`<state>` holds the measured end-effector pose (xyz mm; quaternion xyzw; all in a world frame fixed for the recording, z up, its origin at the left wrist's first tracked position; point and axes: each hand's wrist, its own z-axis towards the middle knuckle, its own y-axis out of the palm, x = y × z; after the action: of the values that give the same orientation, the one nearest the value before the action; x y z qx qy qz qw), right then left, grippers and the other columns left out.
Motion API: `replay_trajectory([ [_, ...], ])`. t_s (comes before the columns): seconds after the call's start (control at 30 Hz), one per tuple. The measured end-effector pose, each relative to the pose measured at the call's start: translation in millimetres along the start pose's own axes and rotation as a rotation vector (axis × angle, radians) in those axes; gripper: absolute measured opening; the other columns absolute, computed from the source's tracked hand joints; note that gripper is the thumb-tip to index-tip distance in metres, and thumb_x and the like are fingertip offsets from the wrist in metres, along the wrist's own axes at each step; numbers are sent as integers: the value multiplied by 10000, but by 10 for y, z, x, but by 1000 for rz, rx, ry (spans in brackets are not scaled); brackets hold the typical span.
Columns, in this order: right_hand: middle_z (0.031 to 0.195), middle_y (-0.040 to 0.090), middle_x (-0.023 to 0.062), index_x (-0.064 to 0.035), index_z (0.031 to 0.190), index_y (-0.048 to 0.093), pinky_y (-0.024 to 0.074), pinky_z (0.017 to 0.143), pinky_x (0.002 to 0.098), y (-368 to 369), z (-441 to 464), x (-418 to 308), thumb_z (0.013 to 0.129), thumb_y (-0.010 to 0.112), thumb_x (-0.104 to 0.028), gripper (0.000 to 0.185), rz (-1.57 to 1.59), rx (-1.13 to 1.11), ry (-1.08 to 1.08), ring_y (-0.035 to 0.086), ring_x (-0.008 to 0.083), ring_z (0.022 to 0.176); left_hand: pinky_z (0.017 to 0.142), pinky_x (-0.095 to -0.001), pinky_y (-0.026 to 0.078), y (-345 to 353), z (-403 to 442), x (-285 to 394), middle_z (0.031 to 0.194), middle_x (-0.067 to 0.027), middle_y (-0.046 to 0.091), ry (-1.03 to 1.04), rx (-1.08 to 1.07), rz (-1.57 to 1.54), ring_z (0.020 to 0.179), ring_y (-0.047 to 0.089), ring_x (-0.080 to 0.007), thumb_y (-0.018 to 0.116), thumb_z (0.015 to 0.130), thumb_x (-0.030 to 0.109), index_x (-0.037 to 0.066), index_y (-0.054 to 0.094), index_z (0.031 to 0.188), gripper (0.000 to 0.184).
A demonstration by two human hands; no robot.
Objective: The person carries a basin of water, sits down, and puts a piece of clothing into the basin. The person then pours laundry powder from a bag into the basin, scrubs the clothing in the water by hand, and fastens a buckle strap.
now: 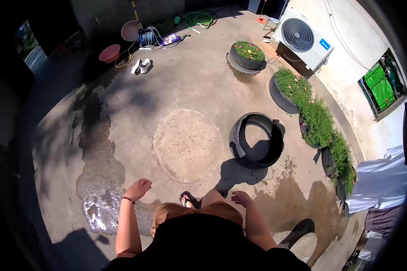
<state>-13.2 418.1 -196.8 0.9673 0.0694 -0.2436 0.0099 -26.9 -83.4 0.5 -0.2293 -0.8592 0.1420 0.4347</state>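
My left hand (138,189), with a beaded bracelet at the wrist, hangs over the concrete by the wet patch, fingers loosely curled and nothing visible in them. On the other side, my right hand (242,198) is held by my thigh, empty, its fingers slightly bent and a little apart. Ahead of the right hand an empty black tire (235,143) lies flat on the ground, not touched by either hand. A pale round patch (187,144) of rough concrete lies to its left. My sandalled foot (186,200) shows below.
Tire planters (282,95) with flowering plants curve along the right wall, under an air conditioner unit (303,38). White shoes (141,66), a pink basin (110,53) and a green hose (199,19) are at the back. Water (101,180) wets the ground at left. White cloth (377,183) hangs at right.
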Motion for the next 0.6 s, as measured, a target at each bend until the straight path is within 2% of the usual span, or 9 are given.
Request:
replay_trajectory([
  [0.1,958,635,92,-98,1088,550,465,724,335,-159,-31,184,882,488,-264,272,-191,70,81,618,199,868,740,-301,453,-57,16,-136,836,-77,639,-48,-85,-7,796,590,-176,485,870,365,4,607,966,393],
  [0.17,959,647,98,-137,1064,563,460,696,378,-354,174,235,852,513,-264,252,-272,86,299,630,225,834,755,-293,456,-74,229,-128,868,-78,641,-50,-144,-4,807,590,-169,480,880,359,3,602,989,392],
  [0.23,982,646,117,-137,1060,545,460,693,406,-630,366,335,848,529,-272,251,-193,35,507,636,269,838,773,-272,462,-130,518,-136,919,-79,647,-60,-218,-2,823,592,-144,476,897,331,-4,592,1032,379],
  [0.33,1001,636,150,-106,1080,526,467,701,436,-570,504,42,850,537,-273,284,-142,95,514,632,313,858,782,-268,461,-393,984,-98,915,-72,642,-60,-229,-5,836,589,-138,467,906,315,-11,587,1037,371],
  [0.37,1003,632,161,-91,1076,524,468,710,451,-576,604,-131,850,539,-274,291,-77,100,496,632,321,860,783,-266,461,-479,1139,-67,913,-71,642,-66,-222,-2,839,588,-135,465,908,310,-12,588,1035,367],
  [0.4,1003,630,165,-78,1074,520,472,719,457,-567,706,-355,854,536,-269,291,-72,102,469,631,325,855,806,-343,454,-539,1286,-73,896,-131,658,-61,-148,-33,894,614,-263,444,878,351,18,611,966,382],
  [0.5,1019,616,169,-63,1079,520,484,760,439,-412,1164,-1225,866,529,-243,279,-59,61,493,619,325,891,825,-383,449,-965,1714,343,954,-168,647,-125,-95,243,953,595,-320,415,871,346,22,605,997,395],
  [0.53,1026,613,168,-64,1081,521,485,768,433,-436,1370,-1566,867,528,-240,278,-41,-8,518,615,321,904,838,-411,444,-1089,1807,504,986,-201,628,-110,-59,272,976,574,-360,390,869,352,20,591,1026,419],
  [0.6,1052,604,157,-73,1086,523,482,790,417,-299,1943,-2291,853,535,-241,287,-131,-47,473,600,302,958,836,-389,455,-1299,2048,663,1003,-192,631,-79,30,187,952,589,-342,416,878,348,20,584,1049,407],
])
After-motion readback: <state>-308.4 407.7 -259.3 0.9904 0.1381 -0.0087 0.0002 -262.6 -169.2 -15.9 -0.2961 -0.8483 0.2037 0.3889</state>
